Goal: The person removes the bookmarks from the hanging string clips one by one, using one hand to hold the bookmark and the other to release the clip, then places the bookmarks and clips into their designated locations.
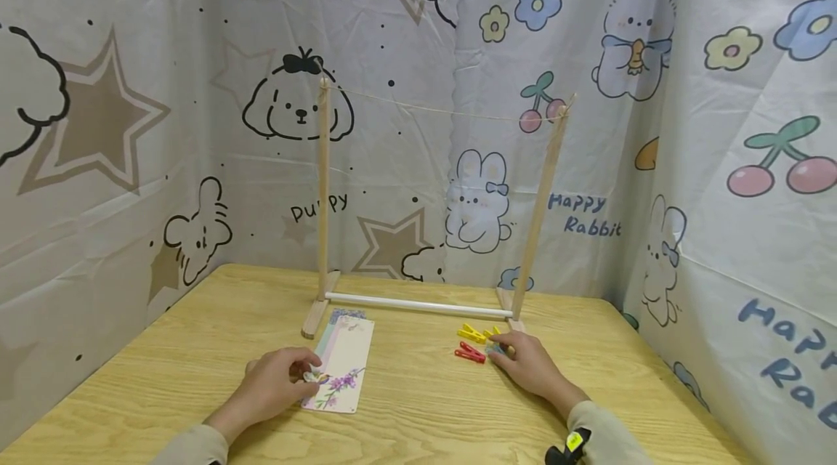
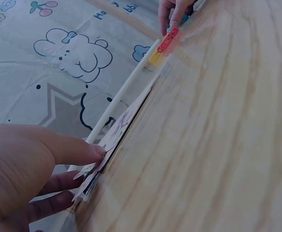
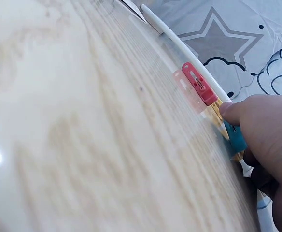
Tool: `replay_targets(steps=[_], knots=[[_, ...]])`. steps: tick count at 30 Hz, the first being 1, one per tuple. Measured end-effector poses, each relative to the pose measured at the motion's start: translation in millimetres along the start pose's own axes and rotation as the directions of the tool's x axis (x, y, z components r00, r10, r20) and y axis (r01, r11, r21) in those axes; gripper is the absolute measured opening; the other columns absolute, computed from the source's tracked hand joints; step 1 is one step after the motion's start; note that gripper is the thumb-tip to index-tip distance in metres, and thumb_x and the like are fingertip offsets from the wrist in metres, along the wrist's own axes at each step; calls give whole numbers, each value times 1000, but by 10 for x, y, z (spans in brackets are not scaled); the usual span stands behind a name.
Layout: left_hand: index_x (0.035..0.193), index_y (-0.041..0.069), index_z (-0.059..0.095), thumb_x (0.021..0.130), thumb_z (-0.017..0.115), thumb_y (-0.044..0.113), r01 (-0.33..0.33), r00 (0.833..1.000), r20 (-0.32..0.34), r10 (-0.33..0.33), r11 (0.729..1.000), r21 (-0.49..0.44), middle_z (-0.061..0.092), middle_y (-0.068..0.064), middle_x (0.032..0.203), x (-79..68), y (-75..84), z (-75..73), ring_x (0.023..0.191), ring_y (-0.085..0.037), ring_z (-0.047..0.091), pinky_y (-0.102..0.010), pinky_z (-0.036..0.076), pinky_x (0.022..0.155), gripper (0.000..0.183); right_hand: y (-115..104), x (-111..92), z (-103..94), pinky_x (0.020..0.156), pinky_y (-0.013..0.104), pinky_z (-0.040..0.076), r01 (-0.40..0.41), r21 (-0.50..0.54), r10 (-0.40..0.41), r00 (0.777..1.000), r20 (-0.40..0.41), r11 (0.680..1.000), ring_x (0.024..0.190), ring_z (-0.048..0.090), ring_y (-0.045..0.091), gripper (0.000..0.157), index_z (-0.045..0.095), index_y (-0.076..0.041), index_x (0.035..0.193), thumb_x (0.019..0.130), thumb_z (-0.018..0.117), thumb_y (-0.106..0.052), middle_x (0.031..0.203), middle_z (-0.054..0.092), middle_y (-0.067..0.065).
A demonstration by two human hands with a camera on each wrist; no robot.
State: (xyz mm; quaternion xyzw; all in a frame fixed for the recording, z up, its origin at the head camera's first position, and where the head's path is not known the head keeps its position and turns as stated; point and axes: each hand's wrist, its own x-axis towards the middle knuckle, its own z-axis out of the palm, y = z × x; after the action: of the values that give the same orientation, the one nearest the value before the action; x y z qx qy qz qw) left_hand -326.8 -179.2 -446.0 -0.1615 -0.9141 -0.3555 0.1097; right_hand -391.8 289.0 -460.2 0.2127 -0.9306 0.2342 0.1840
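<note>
A small stack of long floral cards [image 1: 346,349] lies on the table, the top one cream with purple blossoms and a bird. My left hand [image 1: 277,381] pinches the left edge of the top card, thumb above and fingers at the side; in the left wrist view the thumb [image 2: 95,152] presses on its surface. Several plastic clothespins lie to the right: a red clothespin [image 1: 469,352], a yellow clothespin [image 1: 471,334] and others. My right hand [image 1: 530,363] is over them and pinches a blue clothespin [image 3: 235,137], which its fingers partly hide.
Behind the cards stands a wooden frame, with a left post [image 1: 323,196], a right post [image 1: 541,211] and a white crossbar [image 1: 418,304]. A thin string [image 1: 445,112] sags between the post tops. Printed curtains [image 1: 392,160] enclose the wooden table [image 1: 418,385].
</note>
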Motion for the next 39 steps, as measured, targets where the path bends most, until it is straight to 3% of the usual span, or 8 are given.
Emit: replay_targets(steps=[6,16,39], knots=[[103,20,75,80,90,19,28,1000,0,-28,1000,5,67,12,90,-1,4,0,89,-12,62,-59,30,89,27,-12,-4,7,94,54,52,-1,2,1,1000,1,1000,108,67,29,27,76,-5,119,97,75,-21,114,72,6],[103,20,75,79,91,21,17,1000,2,-17,1000,7,66,12,90,-21,13,-13,88,-13,61,-63,31,90,28,-34,-20,16,80,40,52,-4,-29,4,1000,14,1000,85,58,10,25,77,-6,116,95,77,-21,92,64,-11],[103,19,75,77,91,21,30,1000,-5,-30,1000,4,65,11,88,-3,33,-24,86,-13,60,-61,33,87,30,-27,-12,-32,73,36,49,28,-40,-27,999,18,999,80,55,10,26,77,-7,115,95,78,-24,91,63,-9]])
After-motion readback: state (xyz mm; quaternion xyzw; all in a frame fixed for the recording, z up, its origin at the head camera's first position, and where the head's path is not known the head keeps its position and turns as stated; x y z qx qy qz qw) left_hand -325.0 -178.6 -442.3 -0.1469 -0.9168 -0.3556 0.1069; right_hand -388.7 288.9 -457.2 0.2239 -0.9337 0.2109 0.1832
